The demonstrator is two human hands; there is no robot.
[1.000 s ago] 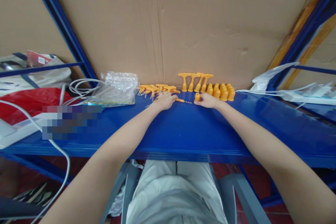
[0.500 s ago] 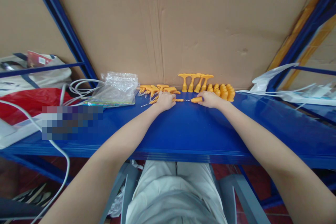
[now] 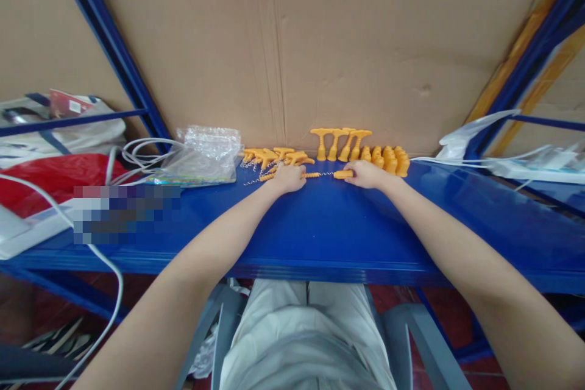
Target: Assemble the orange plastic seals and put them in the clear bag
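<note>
My left hand is closed around a yellow corkscrew, whose metal spiral points right. Facing that tip, a yellow corkscrew sleeve is gripped in the fingers of my right hand. The spiral reaches the sleeve's near end; whether its tip is inside I cannot tell. Behind and left of my left hand lies a heap of yellow corkscrews with bare spirals. Several capped corkscrews stand upright behind the gap between my hands. Beside them, several loose yellow sleeves stand in rows behind my right hand.
A clear plastic bag and white cables lie on the left of the blue table. Cardboard rises along the back. White cables and a plastic item are at the right.
Almost nothing has moved. Both hands keep their hold, with the corkscrew and sleeve still lined up; only a very slight shift shows.
</note>
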